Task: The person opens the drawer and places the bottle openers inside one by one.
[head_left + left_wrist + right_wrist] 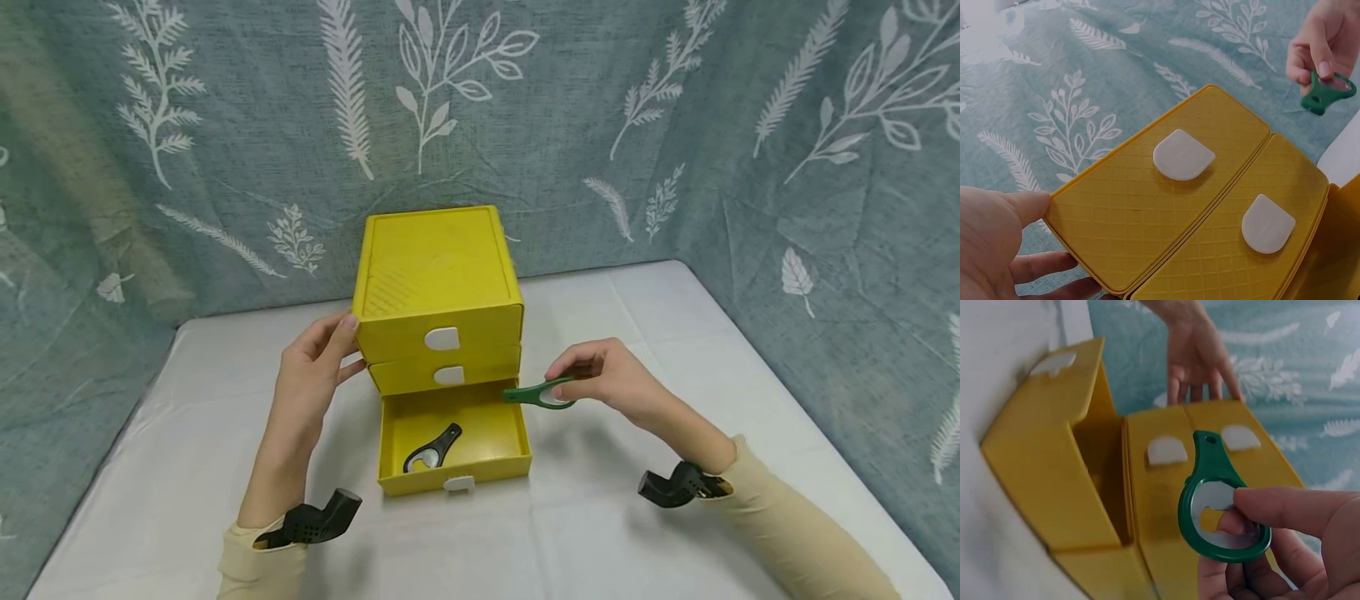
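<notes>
A yellow drawer unit stands on the table with its bottom drawer pulled out. Inside that drawer lies a black bottle opener with a metal insert. My right hand pinches a green bottle opener between thumb and fingers, above the drawer's right side. Its metal insert shows near the thumb in the right wrist view. My left hand touches the left side of the unit near its upper front corner, fingers extended, as the right wrist view also shows.
The two upper drawers are closed, each with a white tab handle. A white cloth covers the table. A blue-green leaf-patterned curtain hangs behind and along the sides. A black camera mount sits on each wrist.
</notes>
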The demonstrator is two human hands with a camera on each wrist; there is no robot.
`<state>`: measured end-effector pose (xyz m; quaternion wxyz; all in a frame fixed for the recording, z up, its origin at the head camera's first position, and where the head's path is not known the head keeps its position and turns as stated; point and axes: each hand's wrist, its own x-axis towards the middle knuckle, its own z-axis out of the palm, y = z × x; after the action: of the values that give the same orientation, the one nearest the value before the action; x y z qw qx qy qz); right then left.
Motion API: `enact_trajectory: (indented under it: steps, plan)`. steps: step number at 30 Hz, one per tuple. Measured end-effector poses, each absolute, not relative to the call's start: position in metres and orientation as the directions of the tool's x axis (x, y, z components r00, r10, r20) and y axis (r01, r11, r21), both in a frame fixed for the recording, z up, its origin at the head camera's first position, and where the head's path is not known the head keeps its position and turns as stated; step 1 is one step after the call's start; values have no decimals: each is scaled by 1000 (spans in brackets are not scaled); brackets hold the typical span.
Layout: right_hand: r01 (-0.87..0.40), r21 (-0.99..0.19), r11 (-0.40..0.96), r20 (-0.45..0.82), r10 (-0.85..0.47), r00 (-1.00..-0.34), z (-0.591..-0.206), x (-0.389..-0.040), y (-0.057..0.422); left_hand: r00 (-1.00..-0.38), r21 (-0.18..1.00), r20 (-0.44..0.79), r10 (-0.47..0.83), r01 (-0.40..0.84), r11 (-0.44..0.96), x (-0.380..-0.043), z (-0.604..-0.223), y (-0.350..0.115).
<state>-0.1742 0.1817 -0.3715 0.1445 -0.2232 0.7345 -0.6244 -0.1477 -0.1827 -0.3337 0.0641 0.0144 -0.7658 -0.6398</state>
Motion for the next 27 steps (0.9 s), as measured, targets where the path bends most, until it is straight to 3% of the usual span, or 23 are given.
enact_trajectory:
  steps: [9,27]
  plan:
    - [-166,-979,117,73,-560,-825,-373,-175,144,-993,983,72,-98,54,173,-147,-332,-183]
    - [-231,-958,170,109,-530,-841,-377,-181,118,-993,983,62,-97,44,180,-147,-331,-182]
